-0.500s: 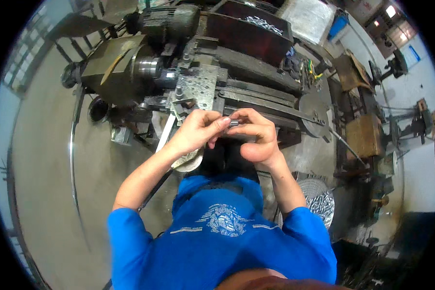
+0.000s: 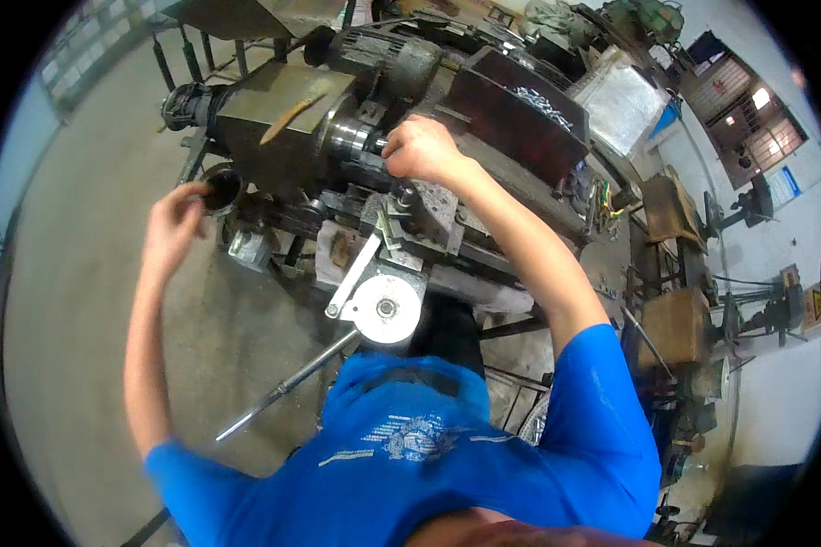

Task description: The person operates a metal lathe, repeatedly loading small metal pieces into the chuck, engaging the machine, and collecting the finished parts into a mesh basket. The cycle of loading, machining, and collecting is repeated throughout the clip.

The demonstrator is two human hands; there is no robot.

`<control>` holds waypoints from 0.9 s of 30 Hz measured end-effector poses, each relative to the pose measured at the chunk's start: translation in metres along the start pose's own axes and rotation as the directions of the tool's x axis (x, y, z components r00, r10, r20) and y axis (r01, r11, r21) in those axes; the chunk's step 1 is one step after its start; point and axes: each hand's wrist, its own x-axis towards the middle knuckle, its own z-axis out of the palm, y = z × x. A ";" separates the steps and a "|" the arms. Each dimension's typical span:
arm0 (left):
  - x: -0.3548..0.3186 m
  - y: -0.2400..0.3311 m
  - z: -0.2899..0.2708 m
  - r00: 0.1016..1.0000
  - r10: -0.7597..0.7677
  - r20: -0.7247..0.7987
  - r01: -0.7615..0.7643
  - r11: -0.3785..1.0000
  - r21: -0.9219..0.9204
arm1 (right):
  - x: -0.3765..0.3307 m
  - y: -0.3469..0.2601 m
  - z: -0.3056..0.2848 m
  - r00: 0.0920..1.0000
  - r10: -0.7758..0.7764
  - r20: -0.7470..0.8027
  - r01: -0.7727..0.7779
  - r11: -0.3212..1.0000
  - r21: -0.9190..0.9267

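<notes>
My right hand (image 2: 420, 149) is closed at the shiny round chuck (image 2: 348, 139) of a lathe. Its fingertips pinch a small metal cylinder (image 2: 379, 144), which is mostly hidden by the fingers. Off to the left, my left hand (image 2: 177, 223) is raised and a little blurred, with fingers and thumb apart and nothing visible between them. Its fingertips are close to a dark round cup-like opening (image 2: 223, 189) below the headstock (image 2: 283, 114). Whether they touch it I cannot tell.
A wooden-handled tool (image 2: 292, 117) lies on the headstock. A white round handwheel (image 2: 386, 308) and a long metal lever (image 2: 287, 387) stand close to my body. Behind the lathe is a dark bin (image 2: 520, 114) with small metal parts. Hand tools (image 2: 605, 205) lie at its right end.
My hands, together over the lathe with a small metal piece, have separated. The right went forward to the chuck, the left swung out left. The view has turned, and the lever and handwheel now show differently.
</notes>
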 end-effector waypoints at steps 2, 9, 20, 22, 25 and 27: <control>-0.016 -0.042 -0.056 0.997 -0.016 -0.078 0.055 0.840 0.539 | 0.020 0.004 0.016 0.992 0.090 0.088 -0.083 0.994 -0.076; -0.133 -0.114 -0.094 0.913 -0.408 0.006 0.365 0.824 0.434 | 0.030 0.009 0.035 0.989 0.111 0.101 -0.106 0.993 -0.050; -0.127 -0.132 -0.076 0.925 -0.297 -0.239 0.380 0.695 0.611 | 0.032 0.013 0.036 0.989 0.047 0.140 -0.041 0.998 -0.044; -0.128 -0.133 -0.075 0.928 -0.278 -0.246 0.371 0.679 0.633 | 0.032 0.014 0.040 0.990 0.035 0.133 -0.031 0.999 -0.034; -0.126 -0.139 -0.075 0.944 -0.232 -0.236 0.331 0.649 0.686 | 0.029 0.018 0.040 0.996 -0.030 0.086 0.032 0.999 -0.026; -0.120 -0.152 -0.079 0.959 -0.199 -0.203 0.283 0.594 0.753 | 0.024 0.012 0.031 0.996 -0.025 0.085 0.031 0.997 -0.074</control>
